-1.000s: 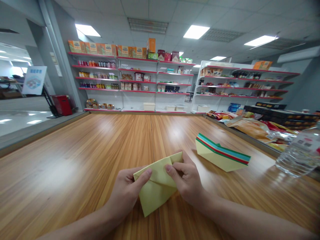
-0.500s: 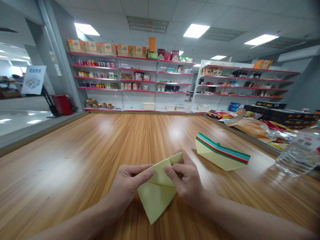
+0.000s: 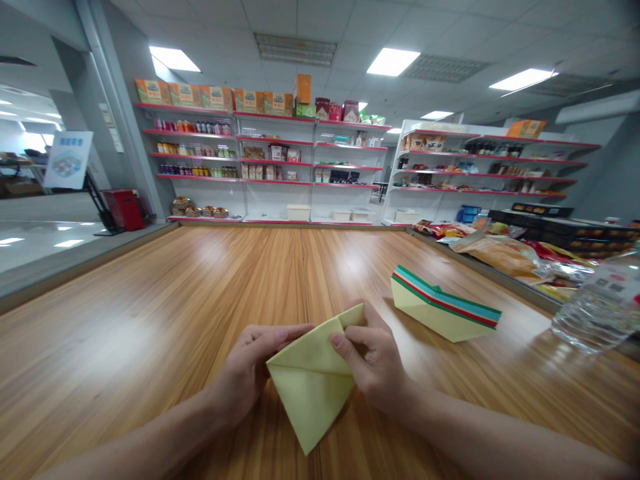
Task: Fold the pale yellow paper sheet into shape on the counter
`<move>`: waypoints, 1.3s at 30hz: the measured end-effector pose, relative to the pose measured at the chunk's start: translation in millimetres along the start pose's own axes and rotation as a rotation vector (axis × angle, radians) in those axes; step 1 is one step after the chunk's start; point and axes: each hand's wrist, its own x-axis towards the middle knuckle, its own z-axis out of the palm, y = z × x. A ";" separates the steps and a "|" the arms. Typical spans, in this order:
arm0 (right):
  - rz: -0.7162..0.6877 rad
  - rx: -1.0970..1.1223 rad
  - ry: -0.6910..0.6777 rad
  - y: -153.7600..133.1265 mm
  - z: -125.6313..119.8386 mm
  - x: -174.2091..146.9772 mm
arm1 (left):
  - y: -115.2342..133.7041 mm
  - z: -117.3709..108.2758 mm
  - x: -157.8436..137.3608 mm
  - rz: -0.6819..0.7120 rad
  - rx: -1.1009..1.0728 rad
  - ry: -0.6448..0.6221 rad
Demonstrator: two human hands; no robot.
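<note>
The left hand [image 3: 245, 373] sits at the upper-left edge of one smooth, pale-yellow folded paper [image 3: 313, 393], its fingers partly hidden; whether it grips is unclear. The diamond-like paper is over the wood-grain tabletop [image 3: 150, 320], its right corner pinched by the right hand [image 3: 377, 357]. Beyond stand one stripe-rimmed paper boat [image 3: 445, 307] and one clear plastic bottle [image 3: 597, 310], cut off by the frame.

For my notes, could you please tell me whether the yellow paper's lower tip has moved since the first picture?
Yes: the paper's lower tip has shifted right and downward, nearer the table seam.
</note>
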 end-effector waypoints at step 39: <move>-0.043 0.045 -0.291 1.9 0.4 -2.5 | -7.6 -3.1 5.9 -0.219 0.183 -0.184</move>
